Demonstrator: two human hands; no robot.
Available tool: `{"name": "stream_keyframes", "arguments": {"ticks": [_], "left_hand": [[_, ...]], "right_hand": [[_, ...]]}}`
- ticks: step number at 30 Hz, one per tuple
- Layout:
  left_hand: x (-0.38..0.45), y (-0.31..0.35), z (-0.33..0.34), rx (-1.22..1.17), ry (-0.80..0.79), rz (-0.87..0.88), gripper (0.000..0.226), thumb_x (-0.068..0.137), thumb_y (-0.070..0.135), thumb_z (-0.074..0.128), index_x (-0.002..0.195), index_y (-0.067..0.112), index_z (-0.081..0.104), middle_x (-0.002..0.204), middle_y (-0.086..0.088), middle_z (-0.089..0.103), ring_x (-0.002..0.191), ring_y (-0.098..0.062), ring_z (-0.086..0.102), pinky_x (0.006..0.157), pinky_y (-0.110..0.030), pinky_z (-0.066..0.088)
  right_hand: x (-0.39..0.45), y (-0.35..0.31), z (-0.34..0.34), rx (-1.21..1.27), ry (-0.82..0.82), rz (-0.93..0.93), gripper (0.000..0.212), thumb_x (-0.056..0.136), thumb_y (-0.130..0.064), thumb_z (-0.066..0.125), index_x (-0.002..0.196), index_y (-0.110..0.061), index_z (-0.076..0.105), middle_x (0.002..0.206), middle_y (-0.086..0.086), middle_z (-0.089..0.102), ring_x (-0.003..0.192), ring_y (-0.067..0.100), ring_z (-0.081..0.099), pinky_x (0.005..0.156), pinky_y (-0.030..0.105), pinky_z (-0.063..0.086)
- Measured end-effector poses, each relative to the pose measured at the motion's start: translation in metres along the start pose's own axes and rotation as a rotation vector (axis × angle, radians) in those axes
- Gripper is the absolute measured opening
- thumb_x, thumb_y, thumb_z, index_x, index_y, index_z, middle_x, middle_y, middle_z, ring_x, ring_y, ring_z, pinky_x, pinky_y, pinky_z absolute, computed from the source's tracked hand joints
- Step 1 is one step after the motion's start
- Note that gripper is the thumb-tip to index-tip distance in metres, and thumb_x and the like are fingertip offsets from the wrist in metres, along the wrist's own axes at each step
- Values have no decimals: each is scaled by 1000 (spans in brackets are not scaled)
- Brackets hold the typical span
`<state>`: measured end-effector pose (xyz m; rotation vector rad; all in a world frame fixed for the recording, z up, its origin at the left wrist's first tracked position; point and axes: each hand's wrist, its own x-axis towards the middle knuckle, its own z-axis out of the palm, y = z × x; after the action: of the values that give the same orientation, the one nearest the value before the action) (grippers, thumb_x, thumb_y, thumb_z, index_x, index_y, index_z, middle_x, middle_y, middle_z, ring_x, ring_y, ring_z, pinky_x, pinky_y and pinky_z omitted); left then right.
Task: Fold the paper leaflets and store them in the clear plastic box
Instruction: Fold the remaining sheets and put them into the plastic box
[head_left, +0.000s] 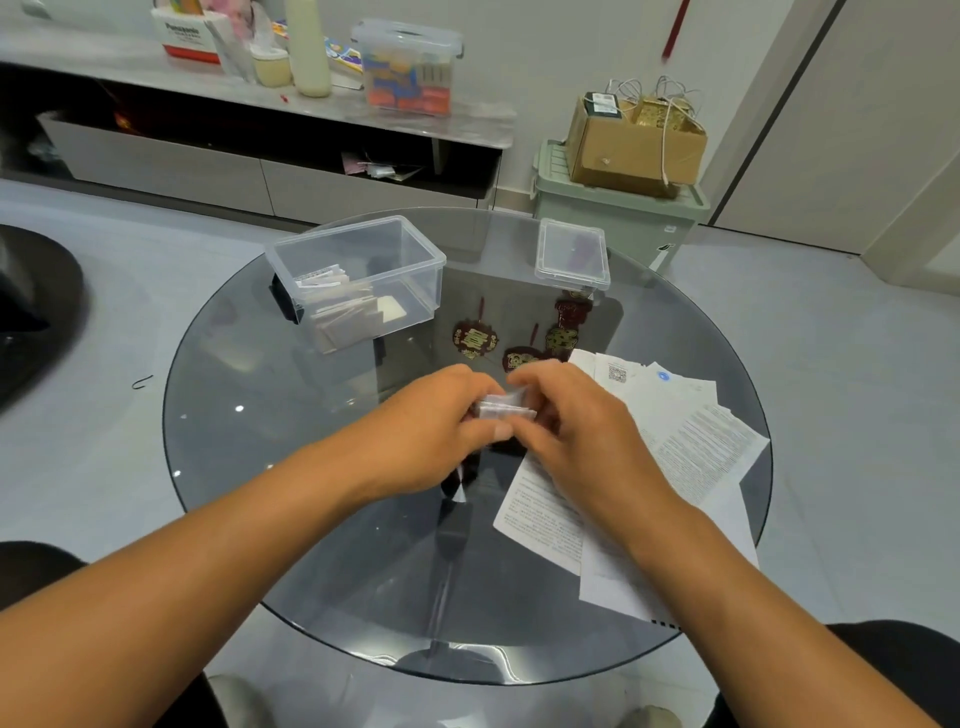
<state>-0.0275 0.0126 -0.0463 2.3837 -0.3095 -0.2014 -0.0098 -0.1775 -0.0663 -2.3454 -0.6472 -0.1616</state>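
The clear plastic box (358, 280) is standing on the table (249, 415) at the far left, with folded leaflets (340, 306) lying in it; its lid (572, 254) is lying to the right; unfolded leaflets (691, 436) are lying near the right edge; both hands are meeting between them.

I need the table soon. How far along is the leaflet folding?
Partly done. Several folded leaflets already sit in the open clear box. The left hand and right hand pinch one small folded leaflet. A spread of unfolded sheets still waits at the right.
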Motion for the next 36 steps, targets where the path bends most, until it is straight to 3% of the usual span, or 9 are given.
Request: {"name": "stream_keyframes", "arguments": {"ticks": [4,10,13,16,21,26,29,34,36], "left_hand": [[4,-1,7,121,60,17,15,105,35,50,104,21,56,98,2,53,86,-18,58,79,-41,50],[-2,3,-9,3,76,-39,29,92,38,71,105,31,46,89,7,59,80,-14,59,70,-37,51],[0,-4,-44,367,349,4,51,84,49,76,125,30,54,120,12,57,112,-15,52,89,-33,45],[-1,-26,-83,732,544,-75,59,84,44,77,135,24,56,131,0,59,119,-29,47,95,-42,38],[-3,-61,-98,742,535,-120,16,92,21,71,107,27,72,90,0,70,92,-27,57,83,-39,39],[-20,-53,-105,489,308,-27,18,91,26,74,106,36,74,89,16,65,93,-15,59,80,-26,44],[-38,-30,-100,451,129,85,14,89,28,76,101,35,74,82,24,59,86,1,51,74,-8,36],[-48,-11,-81,478,58,234,23,78,53,79,85,39,62,98,23,51,98,0,41,85,-23,39],[-46,-10,-76,559,107,301,39,70,69,76,86,42,53,112,24,41,114,-3,33,104,-25,31]], "right_hand": [[2,2,6,-318,39,-101,48,99,-39,58,143,-21,54,132,1,51,110,18,55,80,34,52],[9,1,10,-541,82,-229,32,102,-42,43,90,-21,64,81,-3,55,74,23,46,63,38,39],[11,-7,2,-465,-15,-153,22,102,-40,55,92,-23,66,83,-6,60,79,23,48,69,40,41],[12,-8,-3,-286,35,-69,15,100,-37,63,98,-23,70,90,-7,66,87,21,52,77,41,44],[9,-13,-10,-26,144,41,16,99,-42,61,102,-28,67,96,-19,63,93,7,54,77,24,44],[7,-32,-29,188,222,99,7,97,-38,68,100,-31,69,86,-20,65,79,3,58,66,13,42],[14,-48,-46,272,230,84,5,97,-39,68,98,-34,68,91,-17,69,81,7,64,71,23,53],[30,-76,-53,182,31,87,16,101,-47,55,110,-34,56,102,-19,66,95,3,65,84,38,60],[35,-85,-50,100,-57,91,16,104,-48,49,112,-35,50,102,-21,64,93,5,65,84,43,60]]}}
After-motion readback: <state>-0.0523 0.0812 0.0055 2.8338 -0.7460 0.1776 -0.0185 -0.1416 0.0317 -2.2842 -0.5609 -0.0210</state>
